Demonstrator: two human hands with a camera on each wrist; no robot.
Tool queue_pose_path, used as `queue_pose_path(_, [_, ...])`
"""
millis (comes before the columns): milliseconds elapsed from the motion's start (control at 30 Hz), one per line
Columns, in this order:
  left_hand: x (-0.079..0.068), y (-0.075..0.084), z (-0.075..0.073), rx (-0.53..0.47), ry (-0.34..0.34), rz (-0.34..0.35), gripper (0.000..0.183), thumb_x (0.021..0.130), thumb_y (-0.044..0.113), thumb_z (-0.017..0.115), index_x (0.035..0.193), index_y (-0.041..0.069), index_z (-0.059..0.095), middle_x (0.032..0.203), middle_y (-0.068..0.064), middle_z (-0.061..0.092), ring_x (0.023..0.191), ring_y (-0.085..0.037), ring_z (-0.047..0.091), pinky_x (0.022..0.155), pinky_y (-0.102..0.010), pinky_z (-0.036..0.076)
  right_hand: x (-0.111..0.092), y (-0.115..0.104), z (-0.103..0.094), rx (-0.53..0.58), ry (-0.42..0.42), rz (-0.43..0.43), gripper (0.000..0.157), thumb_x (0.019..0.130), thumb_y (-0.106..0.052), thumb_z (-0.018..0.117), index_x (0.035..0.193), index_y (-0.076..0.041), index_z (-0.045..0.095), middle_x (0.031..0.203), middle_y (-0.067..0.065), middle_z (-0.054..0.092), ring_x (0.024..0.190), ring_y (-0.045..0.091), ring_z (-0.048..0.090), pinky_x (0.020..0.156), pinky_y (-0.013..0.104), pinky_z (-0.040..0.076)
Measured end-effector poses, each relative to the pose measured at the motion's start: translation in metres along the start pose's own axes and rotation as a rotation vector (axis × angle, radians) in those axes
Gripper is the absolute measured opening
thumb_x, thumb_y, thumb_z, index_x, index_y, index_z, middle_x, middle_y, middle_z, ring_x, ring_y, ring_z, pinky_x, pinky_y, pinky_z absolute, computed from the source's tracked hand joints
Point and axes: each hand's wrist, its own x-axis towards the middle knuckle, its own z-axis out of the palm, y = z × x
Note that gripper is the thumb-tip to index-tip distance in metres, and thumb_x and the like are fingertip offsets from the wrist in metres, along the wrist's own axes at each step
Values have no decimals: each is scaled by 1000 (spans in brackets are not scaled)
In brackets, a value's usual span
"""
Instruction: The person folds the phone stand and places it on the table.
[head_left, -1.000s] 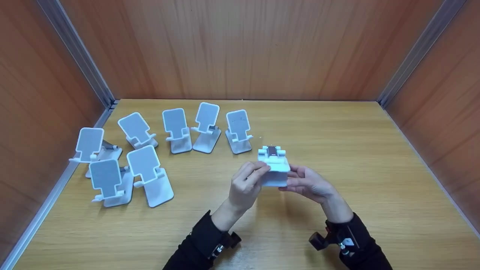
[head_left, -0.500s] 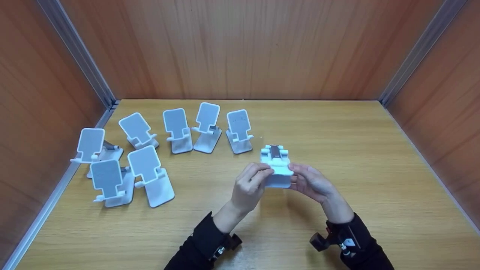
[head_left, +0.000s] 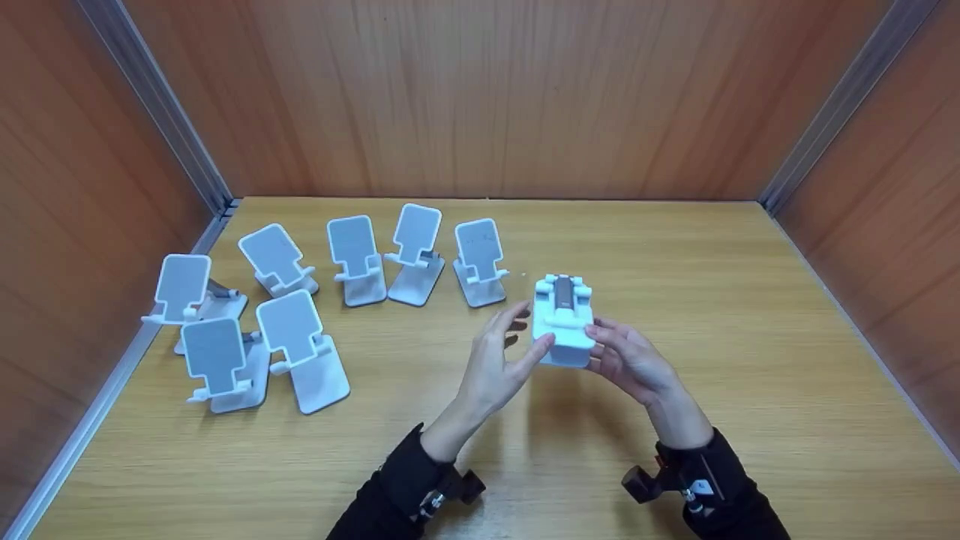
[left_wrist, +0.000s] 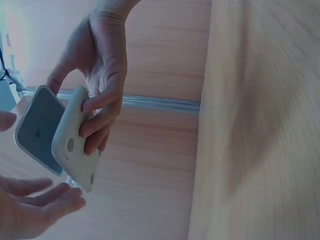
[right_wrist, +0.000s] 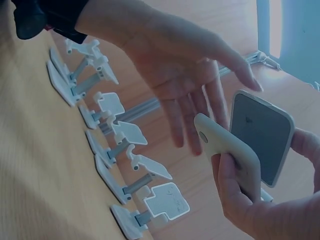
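Phone stand [head_left: 564, 321], white, folded: one, held above the bench [head_left: 712, 300] in the right hand [head_left: 636, 364], pinched between thumb and fingers. Left hand [head_left: 491, 367]: just beside the stand, fingers loose; thumb contact I cannot confirm. Further stands [head_left: 412, 232]: seven, from leftward of the left hand round to ahead.

2 black sleeves [head_left: 375, 502] and the desk [head_left: 750, 337] run off the head view's near edge; the held stand [head_left: 562, 334] hides part of the right hand [head_left: 637, 364]; a nearer stand [head_left: 214, 356] partly covers the leftmost stand's base [head_left: 225, 306]; the held stand's mark [left_wrist: 38, 133] is too small to read.
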Motion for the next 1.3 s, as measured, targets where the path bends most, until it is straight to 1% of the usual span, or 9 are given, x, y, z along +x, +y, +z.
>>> queue_pose_path(133, [2,1,-1,-98,-84,-185,57,85,34,58,126,-2,43,105,-11,58,92,-19,57,77,-32,49,1,1,0,-9,4,-6,23,89,-9,47,111,-4,49,100,6,59,93,19,56,82,33,45])
queue_pose_path(300, [6,1,-4,-299,-135,-297,54,84,22,61,126,-5,42,100,-14,59,83,-19,59,71,-31,52,1,0,-1,-49,35,4,32,88,-9,49,118,1,40,101,6,60,93,18,57,83,34,45])
queue_pose_path(433, [8,-2,-5,-422,-135,-323,52,82,10,62,126,-8,41,98,-17,58,79,-19,60,70,-31,52,2,1,-1,-48,33,6,33,89,-4,45,121,3,38,103,8,59,94,19,57,84,34,45])
queue_pose_path(667, [8,-7,-3,-500,-100,-333,51,79,-3,62,124,-12,40,98,-18,58,76,-16,60,71,-31,52,5,3,-4,-66,17,13,49,88,2,46,130,13,22,109,10,57,98,20,56,85,31,45])
queue_pose_path(733, [8,-7,-2,-511,-85,-336,52,78,-5,63,124,-12,41,98,-19,57,74,-16,60,71,-31,52,6,4,-5,-57,13,9,50,88,4,46,130,13,21,109,10,58,98,20,56,85,30,45])
queue_pose_path(933, [8,-12,1,-496,-36,-310,53,75,-7,65,124,-10,43,98,-18,57,69,-15,58,68,-29,52,11,10,-7,-8,24,5,54,90,3,43,134,12,14,106,9,59,97,18,57,84,28,45])
queue_pose_path(1067, [10,-18,1,-427,-48,-289,53,76,-6,64,124,-10,42,97,-18,58,71,-17,59,67,-27,52,15,15,-9,7,65,18,55,91,2,40,135,13,9,103,6,61,96,16,57,83,27,45])
queue_pose_path(1200, [18,-26,-4,-266,-96,-269,48,80,4,64,122,-9,46,97,-18,59,79,-22,60,67,-26,51,22,18,-12,-5,138,40,54,91,2,39,136,11,11,100,4,61,93,16,58,82,26,46])
queue_pose_path(1300, [29,-31,-13,-121,-72,-258,44,81,11,64,118,-8,50,96,-16,60,85,-24,58,71,-25,50,31,18,-15,-28,198,56,52,91,1,40,135,10,15,99,4,61,91,16,58,81,26,46])
